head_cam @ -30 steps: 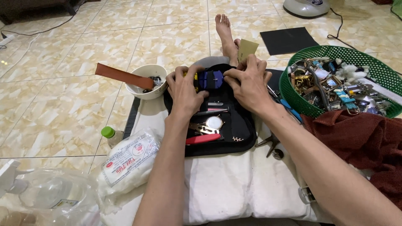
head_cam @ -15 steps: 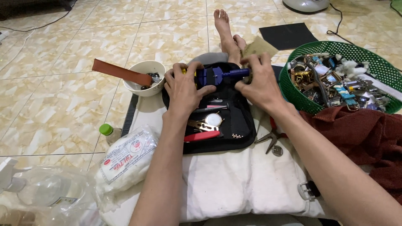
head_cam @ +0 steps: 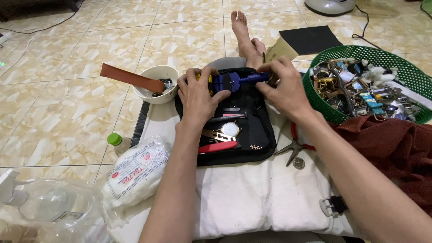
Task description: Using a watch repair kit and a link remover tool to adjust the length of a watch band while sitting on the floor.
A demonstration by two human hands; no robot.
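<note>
green basket (head_cam: 320,96) cut off right, fan base (head_cam: 330,5) cropped

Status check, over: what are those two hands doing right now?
Left hand and right hand both gripping blue tool over black tool case. White bowl left, green basket right. Nothing blocking.

A beige marbled tile floor (head_cam: 67,90) carried everything. At its centre lay a white padded cloth (head_cam: 252,198). At ten o'clock stood a white bowl (head_cam: 153,76), at two o'clock a green plastic basket (head_cam: 315,96), at one o'clock a black sheet (head_cam: 310,39), and at eight o'clock a green-capped bottle (head_cam: 118,143) and clear plastic bags (head_cam: 49,207).
</note>
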